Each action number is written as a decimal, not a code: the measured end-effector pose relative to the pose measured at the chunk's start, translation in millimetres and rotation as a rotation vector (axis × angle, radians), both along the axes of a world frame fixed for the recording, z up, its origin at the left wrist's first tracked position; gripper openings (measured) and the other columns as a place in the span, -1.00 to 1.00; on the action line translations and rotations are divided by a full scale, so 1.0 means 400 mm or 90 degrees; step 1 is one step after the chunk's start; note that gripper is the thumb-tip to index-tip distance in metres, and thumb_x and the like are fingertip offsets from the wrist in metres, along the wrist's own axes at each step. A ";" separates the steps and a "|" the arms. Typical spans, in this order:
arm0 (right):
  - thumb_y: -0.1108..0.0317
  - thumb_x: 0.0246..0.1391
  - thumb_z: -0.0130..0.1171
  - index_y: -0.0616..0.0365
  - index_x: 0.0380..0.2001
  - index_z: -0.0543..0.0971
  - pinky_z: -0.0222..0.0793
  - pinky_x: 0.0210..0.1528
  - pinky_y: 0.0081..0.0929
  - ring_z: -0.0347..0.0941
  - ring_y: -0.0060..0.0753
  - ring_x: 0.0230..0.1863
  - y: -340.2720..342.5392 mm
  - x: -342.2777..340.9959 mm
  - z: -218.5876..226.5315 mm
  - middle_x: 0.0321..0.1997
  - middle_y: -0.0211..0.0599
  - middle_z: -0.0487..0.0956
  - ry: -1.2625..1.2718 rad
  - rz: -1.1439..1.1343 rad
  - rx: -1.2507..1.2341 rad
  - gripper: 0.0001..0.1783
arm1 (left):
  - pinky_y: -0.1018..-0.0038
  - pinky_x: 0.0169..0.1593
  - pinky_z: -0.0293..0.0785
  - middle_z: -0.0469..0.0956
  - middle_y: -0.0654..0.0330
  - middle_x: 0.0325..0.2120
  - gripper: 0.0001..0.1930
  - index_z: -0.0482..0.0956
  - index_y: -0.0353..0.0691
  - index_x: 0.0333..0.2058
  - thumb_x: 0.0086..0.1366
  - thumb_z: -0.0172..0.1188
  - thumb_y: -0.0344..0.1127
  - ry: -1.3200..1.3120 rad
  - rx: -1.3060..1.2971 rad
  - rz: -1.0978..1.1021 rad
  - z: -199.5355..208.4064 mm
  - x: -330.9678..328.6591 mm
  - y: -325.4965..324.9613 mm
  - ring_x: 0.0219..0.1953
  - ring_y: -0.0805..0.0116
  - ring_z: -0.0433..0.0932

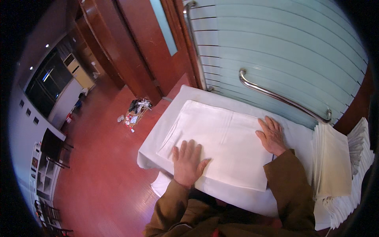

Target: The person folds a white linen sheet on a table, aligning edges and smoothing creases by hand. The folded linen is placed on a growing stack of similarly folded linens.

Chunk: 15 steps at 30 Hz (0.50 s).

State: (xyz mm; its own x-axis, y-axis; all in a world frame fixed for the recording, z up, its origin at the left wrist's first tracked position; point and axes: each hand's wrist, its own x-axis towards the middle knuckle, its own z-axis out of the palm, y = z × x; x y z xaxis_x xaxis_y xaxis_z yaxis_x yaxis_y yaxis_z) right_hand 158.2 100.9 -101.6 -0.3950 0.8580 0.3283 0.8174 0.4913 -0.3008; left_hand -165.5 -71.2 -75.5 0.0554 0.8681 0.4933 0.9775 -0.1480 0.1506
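Note:
A white folded cloth (225, 146) lies flat on a table covered with a white tablecloth (296, 134). My left hand (187, 162) rests on the cloth's near left part, palm down, fingers stretched out and thumb apart. On its right edge lies my right hand (271, 136), also palm down with the fingers spread. Neither hand grips anything. Faint creases run across the middle of the cloth, and its left edge shows several layers.
Stacks of folded white cloths (333, 162) stand at the table's right end. Behind the table is a frosted glass door (284, 51) with a metal handle (284, 98). Assorted litter (136, 112) lies on the red floor (98, 158) to the left. A dark chair (55, 146) stands farther off.

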 end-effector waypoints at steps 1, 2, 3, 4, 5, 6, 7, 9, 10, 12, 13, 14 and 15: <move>0.03 0.29 0.08 0.11 0.31 0.39 -0.07 0.43 0.14 0.07 0.22 0.43 -0.001 0.003 0.002 0.43 0.17 0.22 -0.005 0.011 0.012 -0.38 | -0.28 0.31 0.04 0.39 -0.15 0.21 -0.39 0.53 -0.27 0.12 0.28 0.23 0.10 -0.001 -0.007 0.022 -0.001 -0.015 0.000 0.28 -0.24 0.31; 0.03 0.29 0.07 0.12 0.31 0.39 -0.06 0.42 0.14 0.07 0.23 0.43 -0.001 0.001 0.003 0.43 0.18 0.23 -0.006 0.017 0.013 -0.38 | -0.28 0.32 0.04 0.38 -0.15 0.22 -0.39 0.53 -0.28 0.12 0.28 0.24 0.09 0.000 -0.002 0.036 -0.001 -0.026 -0.001 0.29 -0.24 0.30; 0.03 0.29 0.07 0.12 0.31 0.39 -0.06 0.42 0.13 0.08 0.23 0.42 -0.002 0.002 0.005 0.42 0.18 0.23 -0.012 0.018 0.018 -0.38 | -0.27 0.32 0.05 0.38 -0.15 0.22 -0.39 0.53 -0.28 0.12 0.27 0.24 0.09 0.000 0.002 0.049 -0.002 -0.035 0.000 0.29 -0.25 0.29; 0.04 0.30 0.06 0.13 0.30 0.39 -0.05 0.42 0.13 0.08 0.23 0.42 -0.003 0.002 0.006 0.42 0.19 0.23 -0.032 0.004 0.009 -0.39 | -0.27 0.33 0.05 0.38 -0.15 0.22 -0.39 0.53 -0.28 0.12 0.27 0.25 0.08 -0.001 0.006 0.060 -0.004 -0.042 0.001 0.30 -0.25 0.29; 0.04 0.30 0.05 0.15 0.29 0.39 -0.05 0.41 0.14 0.10 0.24 0.41 -0.003 0.002 0.007 0.40 0.20 0.25 -0.019 0.014 0.023 -0.40 | -0.22 0.34 0.08 0.40 -0.15 0.20 -0.40 0.54 -0.28 0.11 0.24 0.29 0.04 0.002 0.011 0.074 -0.006 -0.047 0.001 0.29 -0.26 0.30; 0.04 0.30 0.05 0.15 0.29 0.39 -0.04 0.41 0.14 0.10 0.24 0.40 -0.003 0.002 0.008 0.40 0.20 0.25 -0.010 0.021 0.026 -0.40 | -0.20 0.34 0.08 0.41 -0.15 0.19 -0.40 0.54 -0.28 0.10 0.23 0.30 0.04 -0.012 0.026 0.074 -0.008 -0.052 0.003 0.29 -0.26 0.30; 0.05 0.30 0.05 0.16 0.28 0.39 -0.04 0.41 0.13 0.10 0.24 0.40 -0.004 0.002 0.009 0.40 0.20 0.25 -0.008 0.022 0.026 -0.40 | -0.18 0.34 0.09 0.42 -0.15 0.18 -0.41 0.55 -0.28 0.09 0.22 0.31 0.03 -0.027 0.041 0.074 -0.010 -0.060 0.006 0.29 -0.26 0.31; 0.06 0.31 0.04 0.16 0.29 0.38 -0.03 0.39 0.12 0.11 0.22 0.39 -0.005 0.002 0.009 0.39 0.19 0.26 -0.015 0.026 0.037 -0.40 | -0.13 0.35 0.12 0.45 -0.15 0.16 -0.42 0.57 -0.28 0.07 0.19 0.35 0.01 -0.041 0.055 0.088 -0.014 -0.077 0.009 0.27 -0.26 0.33; 0.07 0.31 0.04 0.16 0.30 0.37 -0.02 0.39 0.11 0.12 0.20 0.39 -0.005 0.002 0.010 0.39 0.17 0.26 -0.024 0.028 0.047 -0.40 | -0.13 0.35 0.13 0.45 -0.15 0.16 -0.42 0.57 -0.28 0.07 0.19 0.35 0.01 -0.041 0.054 0.091 -0.016 -0.086 0.009 0.28 -0.26 0.33; 0.07 0.32 0.02 0.15 0.31 0.35 -0.02 0.38 0.10 0.13 0.19 0.38 -0.005 0.002 0.009 0.39 0.15 0.27 -0.036 0.026 0.055 -0.40 | -0.12 0.34 0.13 0.44 -0.16 0.17 -0.41 0.57 -0.28 0.07 0.18 0.35 0.01 -0.039 0.048 0.095 -0.019 -0.103 0.008 0.28 -0.26 0.32; 0.07 0.32 0.02 0.15 0.32 0.35 -0.02 0.38 0.10 0.13 0.19 0.38 -0.006 0.002 0.009 0.39 0.15 0.27 -0.038 0.022 0.052 -0.40 | -0.13 0.34 0.12 0.43 -0.18 0.18 -0.41 0.57 -0.29 0.08 0.19 0.34 0.00 -0.048 0.061 0.102 -0.022 -0.107 0.008 0.29 -0.25 0.31; 0.06 0.32 0.02 0.14 0.32 0.35 -0.02 0.38 0.10 0.13 0.19 0.38 -0.006 0.003 0.008 0.39 0.15 0.27 -0.046 0.012 0.047 -0.40 | -0.13 0.35 0.12 0.42 -0.18 0.18 -0.41 0.56 -0.29 0.08 0.19 0.34 0.00 -0.053 0.060 0.105 -0.024 -0.111 0.007 0.30 -0.26 0.30; 0.05 0.31 0.03 0.15 0.30 0.36 -0.02 0.38 0.12 0.13 0.21 0.38 -0.005 0.003 0.008 0.38 0.16 0.28 -0.031 0.018 0.046 -0.40 | -0.13 0.35 0.11 0.42 -0.18 0.19 -0.41 0.55 -0.30 0.09 0.20 0.33 -0.01 -0.061 0.059 0.108 -0.025 -0.115 0.006 0.30 -0.26 0.30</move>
State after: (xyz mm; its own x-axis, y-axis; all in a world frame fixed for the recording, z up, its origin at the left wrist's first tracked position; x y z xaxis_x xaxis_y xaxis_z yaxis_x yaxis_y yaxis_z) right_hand 159.3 98.8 -98.5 -0.4352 0.8214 0.3686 0.8160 0.5329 -0.2241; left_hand -211.5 -68.7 -85.6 -0.1387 0.8119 0.5670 0.9712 -0.0004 0.2382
